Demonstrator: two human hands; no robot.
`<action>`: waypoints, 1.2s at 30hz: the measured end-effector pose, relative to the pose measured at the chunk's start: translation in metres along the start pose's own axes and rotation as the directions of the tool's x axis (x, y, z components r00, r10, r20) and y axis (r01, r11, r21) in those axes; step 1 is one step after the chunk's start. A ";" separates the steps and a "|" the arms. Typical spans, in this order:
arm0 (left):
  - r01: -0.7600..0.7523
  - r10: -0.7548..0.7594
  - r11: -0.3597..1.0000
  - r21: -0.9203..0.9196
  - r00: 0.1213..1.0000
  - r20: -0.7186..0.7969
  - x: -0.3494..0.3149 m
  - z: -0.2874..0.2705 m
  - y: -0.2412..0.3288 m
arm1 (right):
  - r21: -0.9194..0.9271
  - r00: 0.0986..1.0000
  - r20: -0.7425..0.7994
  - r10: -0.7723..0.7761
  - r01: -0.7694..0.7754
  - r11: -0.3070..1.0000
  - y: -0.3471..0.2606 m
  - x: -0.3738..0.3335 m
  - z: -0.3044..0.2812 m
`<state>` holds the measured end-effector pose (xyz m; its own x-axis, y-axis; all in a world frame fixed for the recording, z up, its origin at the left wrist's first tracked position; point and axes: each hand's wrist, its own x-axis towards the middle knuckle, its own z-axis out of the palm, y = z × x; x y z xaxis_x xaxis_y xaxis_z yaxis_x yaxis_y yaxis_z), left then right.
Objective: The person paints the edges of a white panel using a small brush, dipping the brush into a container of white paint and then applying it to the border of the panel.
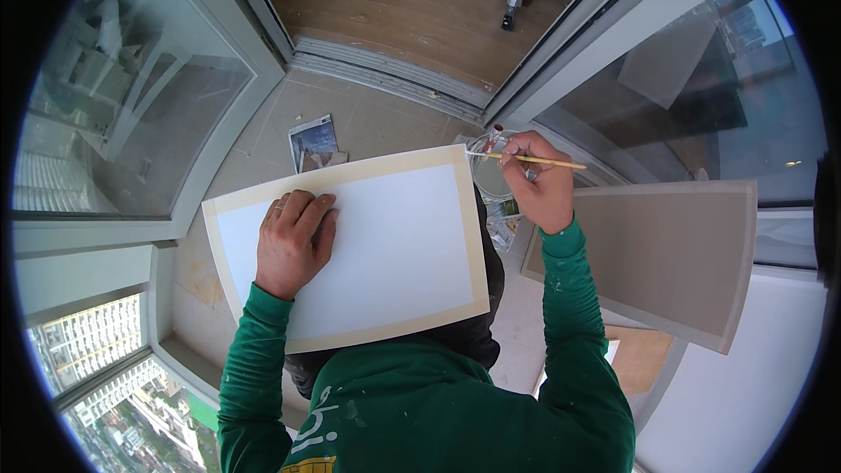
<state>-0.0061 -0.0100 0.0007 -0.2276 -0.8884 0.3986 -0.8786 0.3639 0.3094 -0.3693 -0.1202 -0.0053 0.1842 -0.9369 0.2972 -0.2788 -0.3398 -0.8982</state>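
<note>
A person's left hand [293, 241] presses flat, fingers together, on a white taped board [350, 245] on their lap, likely light and stiff, best gripped by its edges, while the right hand [536, 188] beyond the board's far right corner pinches a thin paintbrush [534, 160].

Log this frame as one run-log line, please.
left hand: flat on white board | right hand: holds brush over clear cup | grey board: at right

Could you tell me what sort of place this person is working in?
Probably a glazed high-rise balcony used for painting: tower blocks lie far below the glass, a sliding door track leads indoors, and a white board rests on the lap, brush in right hand.
</note>
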 end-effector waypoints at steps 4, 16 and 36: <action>0.006 -0.006 1.000 0.000 1.000 -0.002 -0.001 0.000 0.001 | -0.005 1.000 -0.020 -0.003 0.003 1.000 0.001 0.001 0.001; 0.003 -0.003 1.000 -0.010 1.000 -0.009 0.000 -0.001 0.001 | -0.037 0.998 0.055 0.031 -0.029 0.999 -0.004 -0.005 -0.007; -0.003 0.003 1.000 -0.019 1.000 -0.018 -0.001 0.001 0.001 | -0.025 0.998 0.060 -0.009 0.011 1.000 -0.010 -0.014 -0.010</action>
<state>-0.0072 -0.0089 0.0003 -0.2227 -0.8822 0.4148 -0.8696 0.3721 0.3246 -0.3788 -0.1049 0.0033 0.2430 -0.9271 0.2854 -0.2998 -0.3516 -0.8868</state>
